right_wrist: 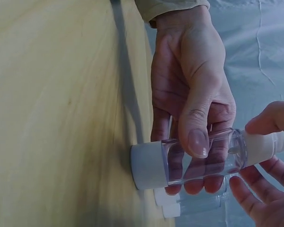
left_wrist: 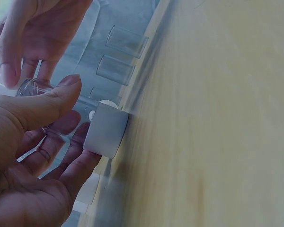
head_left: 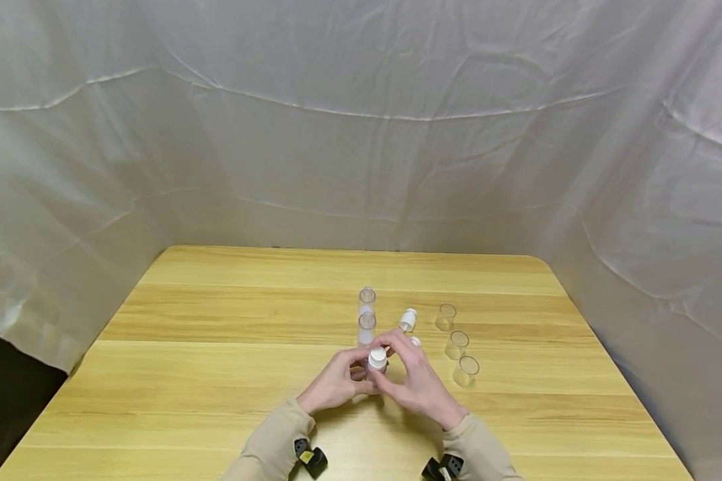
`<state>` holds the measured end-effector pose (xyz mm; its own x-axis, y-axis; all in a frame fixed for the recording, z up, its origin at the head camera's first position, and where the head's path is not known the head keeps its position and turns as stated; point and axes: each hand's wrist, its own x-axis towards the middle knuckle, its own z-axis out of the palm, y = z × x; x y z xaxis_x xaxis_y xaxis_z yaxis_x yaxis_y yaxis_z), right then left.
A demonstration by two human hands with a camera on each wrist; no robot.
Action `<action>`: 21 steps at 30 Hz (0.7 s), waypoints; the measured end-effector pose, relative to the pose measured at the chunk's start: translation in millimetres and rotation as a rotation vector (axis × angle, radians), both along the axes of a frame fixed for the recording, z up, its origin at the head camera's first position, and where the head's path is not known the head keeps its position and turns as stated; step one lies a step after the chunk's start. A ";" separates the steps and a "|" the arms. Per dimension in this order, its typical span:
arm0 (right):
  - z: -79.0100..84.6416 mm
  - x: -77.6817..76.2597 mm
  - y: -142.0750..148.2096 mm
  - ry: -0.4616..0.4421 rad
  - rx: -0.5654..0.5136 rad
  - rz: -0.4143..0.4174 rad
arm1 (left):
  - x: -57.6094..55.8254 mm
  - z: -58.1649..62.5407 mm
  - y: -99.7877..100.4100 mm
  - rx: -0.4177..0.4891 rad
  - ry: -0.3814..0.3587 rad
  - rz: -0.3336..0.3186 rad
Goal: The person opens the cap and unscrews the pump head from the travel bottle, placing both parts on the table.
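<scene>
Both hands meet over an upright clear bottle with a white base [right_wrist: 149,165]. My left hand [head_left: 335,382] wraps its fingers and thumb around the transparent body. At the top, my right hand [head_left: 418,384] pinches a white pump head [right_wrist: 259,147] that sits at the bottle's mouth. The base is right at the tabletop in the right wrist view. Just beyond the hands stand two similar clear bottles, a nearer one [head_left: 367,329] and a farther one [head_left: 367,302]. A loose white pump head [head_left: 408,319] lies to their right, and another white piece [head_left: 416,341] is partly hidden behind my right hand.
Three clear cup-shaped caps stand in a row on the right: a far cap [head_left: 446,319], a middle cap [head_left: 456,347] and a near cap [head_left: 465,374]. The wooden table [head_left: 216,321] is enclosed by a pale grey curtain [head_left: 349,167] at the back and sides.
</scene>
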<state>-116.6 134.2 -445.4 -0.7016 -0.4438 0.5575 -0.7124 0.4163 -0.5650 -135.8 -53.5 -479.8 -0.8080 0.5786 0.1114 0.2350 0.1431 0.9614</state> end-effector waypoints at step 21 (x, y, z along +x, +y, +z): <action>-0.8 0.0 -0.6 0.005 -0.032 0.006 | 0.9 0.4 -0.1 0.011 -0.004 -0.007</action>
